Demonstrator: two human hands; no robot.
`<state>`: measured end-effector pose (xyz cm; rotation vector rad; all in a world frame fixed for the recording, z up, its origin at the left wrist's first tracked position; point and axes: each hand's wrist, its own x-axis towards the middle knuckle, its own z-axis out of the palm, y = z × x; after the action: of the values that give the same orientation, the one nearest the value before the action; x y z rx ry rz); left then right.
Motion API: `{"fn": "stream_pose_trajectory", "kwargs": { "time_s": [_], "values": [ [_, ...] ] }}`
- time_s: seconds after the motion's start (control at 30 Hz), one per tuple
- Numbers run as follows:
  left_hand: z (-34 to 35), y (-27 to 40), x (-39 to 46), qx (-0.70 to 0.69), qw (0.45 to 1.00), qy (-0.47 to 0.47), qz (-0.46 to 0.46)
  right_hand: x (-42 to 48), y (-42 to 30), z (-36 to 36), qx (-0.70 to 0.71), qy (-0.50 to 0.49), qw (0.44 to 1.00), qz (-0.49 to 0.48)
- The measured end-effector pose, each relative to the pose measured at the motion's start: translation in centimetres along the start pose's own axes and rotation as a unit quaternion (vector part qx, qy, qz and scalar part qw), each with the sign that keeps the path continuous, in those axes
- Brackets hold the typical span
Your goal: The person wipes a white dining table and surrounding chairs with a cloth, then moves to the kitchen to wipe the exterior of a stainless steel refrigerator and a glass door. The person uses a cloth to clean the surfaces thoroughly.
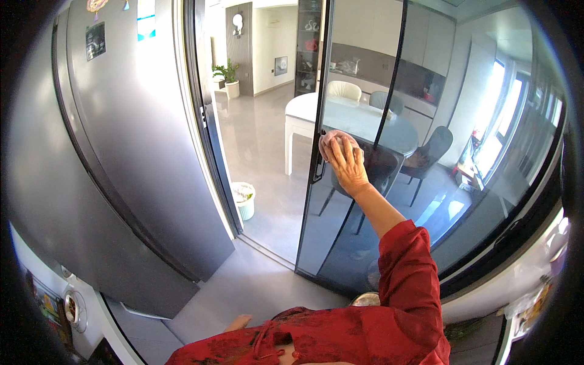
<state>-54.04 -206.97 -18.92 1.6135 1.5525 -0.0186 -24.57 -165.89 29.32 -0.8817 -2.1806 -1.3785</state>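
Observation:
My right hand (349, 166) presses a pinkish cloth (326, 142) against the glass panel (337, 223) of a black-framed sliding door, its fingers spread over the cloth. Just left of it is the door's black handle (317, 171). The red-sleeved right arm reaches up from the lower right. Low in the view, by the red top, a small part of my left hand (239, 322) shows; its fingers are mostly hidden, and what it may hold cannot be seen.
A tall grey refrigerator (123, 137) stands on the left. Beyond the doorway are a white table (301, 107), a potted plant (232, 86) and a light-coloured bin (244, 200). A dark chair (429, 155) shows through the glass. A counter (93, 315) with dishes lies at the lower left.

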Motion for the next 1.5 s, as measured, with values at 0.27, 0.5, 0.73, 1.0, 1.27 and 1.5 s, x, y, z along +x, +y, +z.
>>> {"fn": "stream_pose_trajectory", "kwargs": {
  "time_s": [0.27, 0.5, 0.73, 1.0, 1.27, 1.5],
  "values": [
    [2.4, 1.7, -0.3, -0.086, 0.994, 0.065, -0.027, 0.2, -0.4, 0.9, -0.093, 0.014, 0.992, -0.084],
    [2.3, 3.0, -0.3, -0.115, 0.989, 0.079, -0.05, 5.4, 4.5, -1.7, -0.157, 0.022, 0.981, -0.107],
    [3.0, 2.8, -0.7, -0.142, 0.983, 0.085, -0.083, 10.2, 20.7, -9.5, -0.175, 0.149, 0.968, 0.104],
    [3.6, 2.5, 0.9, -0.183, 0.972, 0.102, -0.105, 12.4, 34.0, -15.3, -0.156, 0.292, 0.898, 0.29],
    [4.7, 2.9, 2.8, -0.232, 0.958, 0.13, -0.105, 20.1, 31.7, -13.5, -0.122, 0.373, 0.881, 0.264],
    [7.2, 2.2, 2.9, -0.278, 0.94, 0.152, -0.123, 26.6, 25.2, -11.1, -0.134, 0.342, 0.907, 0.207]
  ]
}}
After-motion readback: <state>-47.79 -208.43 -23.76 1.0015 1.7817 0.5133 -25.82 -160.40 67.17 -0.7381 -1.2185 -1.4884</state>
